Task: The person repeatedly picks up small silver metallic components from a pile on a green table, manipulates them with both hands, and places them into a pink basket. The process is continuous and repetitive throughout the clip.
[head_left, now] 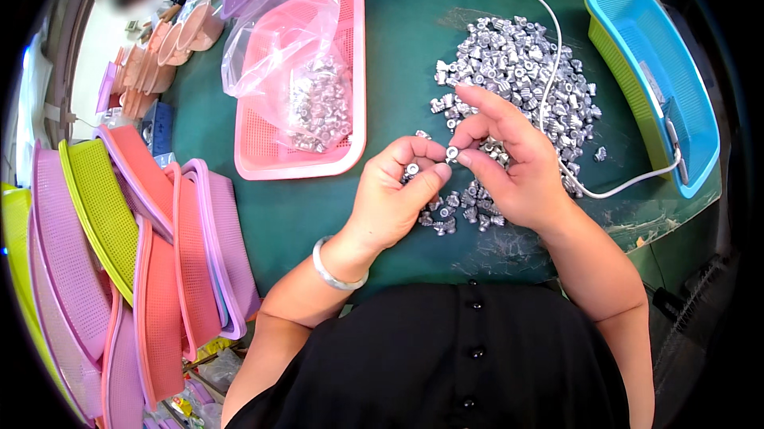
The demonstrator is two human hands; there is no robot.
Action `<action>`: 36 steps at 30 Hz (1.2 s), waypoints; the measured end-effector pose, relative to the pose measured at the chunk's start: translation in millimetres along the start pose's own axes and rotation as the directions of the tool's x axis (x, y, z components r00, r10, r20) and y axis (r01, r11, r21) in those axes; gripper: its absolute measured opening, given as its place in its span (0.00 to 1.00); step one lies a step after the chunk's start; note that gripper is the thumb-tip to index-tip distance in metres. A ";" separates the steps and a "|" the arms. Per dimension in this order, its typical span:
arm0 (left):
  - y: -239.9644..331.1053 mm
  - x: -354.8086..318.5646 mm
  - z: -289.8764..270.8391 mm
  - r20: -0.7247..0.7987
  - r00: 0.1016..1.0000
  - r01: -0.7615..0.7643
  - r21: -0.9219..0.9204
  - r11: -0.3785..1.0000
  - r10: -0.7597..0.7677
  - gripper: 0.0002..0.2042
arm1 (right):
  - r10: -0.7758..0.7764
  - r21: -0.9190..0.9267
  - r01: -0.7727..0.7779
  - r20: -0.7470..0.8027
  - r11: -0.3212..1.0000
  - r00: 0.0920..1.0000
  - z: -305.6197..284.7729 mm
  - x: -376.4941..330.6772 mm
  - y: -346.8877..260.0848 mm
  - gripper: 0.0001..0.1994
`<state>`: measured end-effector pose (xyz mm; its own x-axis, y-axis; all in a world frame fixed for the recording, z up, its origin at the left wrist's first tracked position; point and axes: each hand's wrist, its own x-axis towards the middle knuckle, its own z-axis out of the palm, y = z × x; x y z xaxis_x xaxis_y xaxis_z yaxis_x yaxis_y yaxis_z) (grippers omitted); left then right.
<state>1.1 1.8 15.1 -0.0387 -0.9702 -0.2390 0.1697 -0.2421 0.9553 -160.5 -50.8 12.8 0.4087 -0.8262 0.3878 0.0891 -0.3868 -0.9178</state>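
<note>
The person's right hand (pixel 521 166) is pinching a small, silvery, ringlike-ended metal fitting (pixel 452 154) between thumb and forefinger, while its other fingers are spreading upward. The left hand (pixel 386 194) is curling its fingers inward and grasping a second small silvery metal fitting (pixel 411 169) in their crook. The left thumb tip is pointing at the pinched piece, very near it; whether it is touching cannot be told. A pale, smooth, rounded bangle (pixel 330 271) is circling the left wrist.

Just below the fingertips, a loose cluster of silvery ribbed metal fittings (pixel 469 210) is lying on a dark green, scuffed tabletop (pixel 406 39). Beyond the right hand, a broad heap of the same grey metal fittings (pixel 509 55) is spreading out, and a thin white cable (pixel 557 35) is running across it. Ahead and left of the left hand, a pink rectangular perforated plastic basket (pixel 360 71) is holding a clear, crumpled plastic bag (pixel 267 71) with more fittings inside. Well right of the right hand, a light-blue oblong plastic basket (pixel 700 115) is sitting within a yellow-green one (pixel 625 63). Left of the left forearm, purple, coral and lime perforated plastic baskets (pixel 163 310) are standing nested together.
</note>
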 end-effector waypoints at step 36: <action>-0.7 3.3 1.0 -0.105 0.992 0.067 -0.062 0.996 -0.073 0.08 | -0.020 -0.078 0.028 0.095 0.997 0.995 5.5 -3.0 13.4 0.30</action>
<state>-0.1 -1.3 13.8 0.0526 -0.9441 -0.3255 0.2275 -0.3061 0.9244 -155.6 -51.3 -1.1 0.4910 -0.7756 0.3967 0.0296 -0.4402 -0.8974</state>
